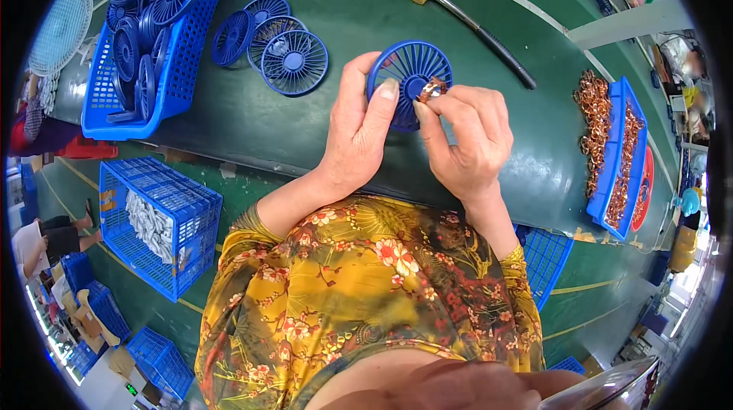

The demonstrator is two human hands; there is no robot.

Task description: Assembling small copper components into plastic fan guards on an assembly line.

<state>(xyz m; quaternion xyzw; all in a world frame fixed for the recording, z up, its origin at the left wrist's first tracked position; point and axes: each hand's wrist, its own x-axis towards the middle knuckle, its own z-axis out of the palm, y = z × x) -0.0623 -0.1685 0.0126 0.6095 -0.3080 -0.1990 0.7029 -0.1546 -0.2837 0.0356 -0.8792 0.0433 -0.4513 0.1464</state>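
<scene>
**Coppery piece [432,90] held at the hub of a blue fan grille [416,86]**

The left hand [353,131] clamps the grille's rim, thumb across the near face; the grille is lifted in front of the chest, over the table [527,143]. A firm hold at the rim, sparing the thin ribs, should steady it best. The right hand [475,135] pinches the coppery piece between thumb and fingers; a light, square grip close to the hub should help. Whether the piece is seated cannot be told, as fingertips hide part of it.

Farthest left, a perforated blue basket [185,55] brims with moulded, plastic-looking discs. Beside it, loose grilles [295,62] overlap on the smooth green tabletop, their spokes radiating from round hubs. Right of centre lies a yellow-faced hammer [481,32], dark-handled. At far right, shiny coppery parts [591,116] lie heaped beside a long blue tray [607,173] holding more.
</scene>
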